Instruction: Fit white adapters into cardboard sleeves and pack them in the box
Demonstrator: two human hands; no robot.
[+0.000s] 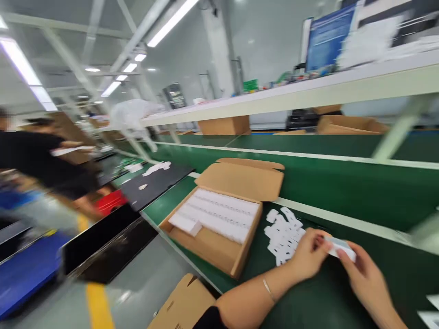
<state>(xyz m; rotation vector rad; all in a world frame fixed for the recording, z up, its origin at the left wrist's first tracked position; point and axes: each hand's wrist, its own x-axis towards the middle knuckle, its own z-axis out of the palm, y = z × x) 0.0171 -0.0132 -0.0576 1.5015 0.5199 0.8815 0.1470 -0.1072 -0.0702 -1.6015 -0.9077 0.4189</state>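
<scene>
Between my two hands is a small white box [343, 249], pinched at both ends. My left hand [310, 251] grips its left end with thumb and fingers, and my right hand [365, 269] holds its right end. Just left of my left hand lies a loose pile of small white pieces [283, 235] on the dark green work surface. Further left, an open cardboard box [240, 262] holds rows of white items [216, 212], with bare cardboard showing in its front part. Its lid [240, 180] is folded back.
A white-edged shelf [291, 101] runs above the bench. Another cardboard box [185, 304] sits low at the front. Black mat [154, 192] with white pieces lies to the left. A person in black [44, 160] stands far left. White pieces [428, 317] lie at bottom right.
</scene>
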